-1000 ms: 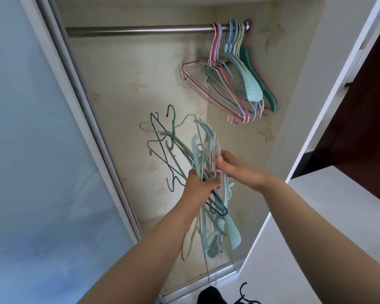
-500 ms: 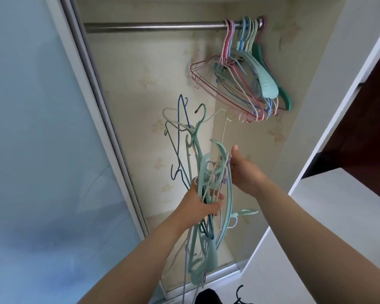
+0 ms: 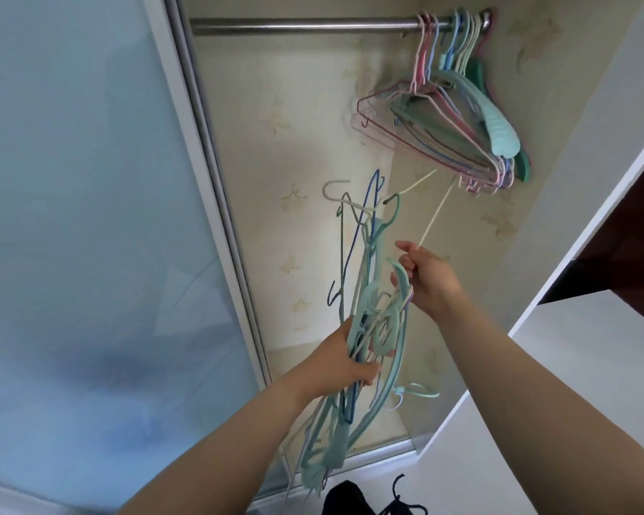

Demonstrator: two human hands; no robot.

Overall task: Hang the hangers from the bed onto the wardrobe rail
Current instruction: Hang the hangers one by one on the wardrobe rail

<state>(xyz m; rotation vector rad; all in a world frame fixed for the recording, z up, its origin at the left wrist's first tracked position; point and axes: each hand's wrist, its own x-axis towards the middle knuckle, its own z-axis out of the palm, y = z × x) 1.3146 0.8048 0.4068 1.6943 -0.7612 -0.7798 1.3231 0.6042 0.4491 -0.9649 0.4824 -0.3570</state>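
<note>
My left hand (image 3: 343,360) grips a tangled bundle of hangers (image 3: 367,317), mostly pale green plastic with blue and white wire ones, held upright inside the open wardrobe. My right hand (image 3: 426,278) pinches a thin pale wire hanger (image 3: 437,211) at the top of the bundle; that hanger slants up toward the hung ones. The steel wardrobe rail (image 3: 302,26) runs across the top. Several pink, blue and green hangers (image 3: 458,120) hang bunched at its right end.
A frosted sliding door (image 3: 90,217) with a metal frame fills the left. The wardrobe's white side wall (image 3: 573,161) stands to the right. A dark object (image 3: 346,498) and a black hanger (image 3: 400,499) lie on the floor below. The rail's left part is bare.
The bundle has turned more upright and risen. My right hand has drawn a thin pale hanger out from the bundle, up and to the right.
</note>
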